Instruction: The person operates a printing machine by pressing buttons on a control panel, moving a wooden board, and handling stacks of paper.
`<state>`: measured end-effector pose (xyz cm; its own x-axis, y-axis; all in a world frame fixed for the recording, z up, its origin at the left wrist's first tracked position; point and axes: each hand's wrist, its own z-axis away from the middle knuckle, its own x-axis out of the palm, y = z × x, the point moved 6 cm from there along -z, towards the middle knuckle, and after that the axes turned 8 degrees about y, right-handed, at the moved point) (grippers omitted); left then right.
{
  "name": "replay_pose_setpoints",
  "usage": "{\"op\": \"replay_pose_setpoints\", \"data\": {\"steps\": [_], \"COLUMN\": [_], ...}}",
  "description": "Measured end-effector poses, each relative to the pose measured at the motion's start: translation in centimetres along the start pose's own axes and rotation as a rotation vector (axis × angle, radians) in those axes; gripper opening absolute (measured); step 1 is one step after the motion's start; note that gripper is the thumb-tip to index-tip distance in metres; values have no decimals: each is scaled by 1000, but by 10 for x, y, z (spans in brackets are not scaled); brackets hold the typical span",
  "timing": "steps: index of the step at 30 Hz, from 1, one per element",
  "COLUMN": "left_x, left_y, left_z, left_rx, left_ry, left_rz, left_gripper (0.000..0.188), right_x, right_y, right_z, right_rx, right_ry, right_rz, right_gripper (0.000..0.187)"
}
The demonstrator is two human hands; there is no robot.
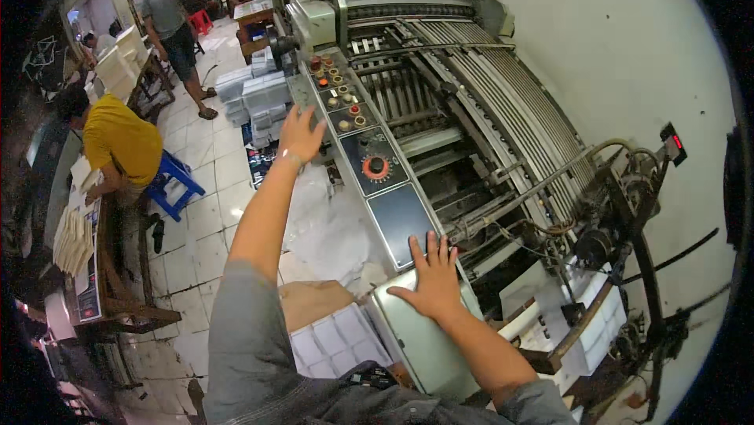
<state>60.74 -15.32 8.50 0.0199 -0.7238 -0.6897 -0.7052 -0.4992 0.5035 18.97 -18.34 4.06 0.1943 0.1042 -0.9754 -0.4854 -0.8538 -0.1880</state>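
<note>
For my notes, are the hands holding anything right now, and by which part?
Nothing is held: the left hand is open beside the control panel, and the right hand lies spread over the pale metal cover.

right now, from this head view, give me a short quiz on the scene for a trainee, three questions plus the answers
1. Which of the camera wearer's hands is nearer the buttons?

2. True or false: the dial sits between the buttons and the plain dark plate.

3. What colour is the stool beside the person in the yellow shirt?
a) red
b) blue
c) white

Key:
1. The left hand; the right hand is down by the plain dark plate.
2. True.
3. b) blue.
</note>
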Motion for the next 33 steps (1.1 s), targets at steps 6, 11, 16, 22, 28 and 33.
{"op": "replay_pose_setpoints", "data": {"steps": [6, 11, 16, 22, 28, 33], "left_x": [64, 73, 94, 159, 178, 177], "left_y": [21, 6, 7, -87, -92, -88], "left_z": [-90, -106, -130, -196, -235, -239], "left_rx": [-33, -38, 18, 481, 495, 445], "left_ry": [-197, -236, -204, -471, -407, -366], "left_rz": [-341, -524, -598, -773, -1183, -1141], "left_gripper": [49, 45, 47, 58, 59, 56], "right_x": [-8, -6, -6, -1, -1, 4], "right_y": [-1, -2, 0, 13, 21, 21], "right_z": [-4, -9, -9, -14, 8, 12], "right_rx": [12, 29, 24, 42, 69, 53], "right_ry": [-38, -83, -104, -92, 31, 114], "right_rz": [-52, -98, -106, -329, -393, -399], "right_gripper": [117, 116, 115, 119, 123, 126]}}
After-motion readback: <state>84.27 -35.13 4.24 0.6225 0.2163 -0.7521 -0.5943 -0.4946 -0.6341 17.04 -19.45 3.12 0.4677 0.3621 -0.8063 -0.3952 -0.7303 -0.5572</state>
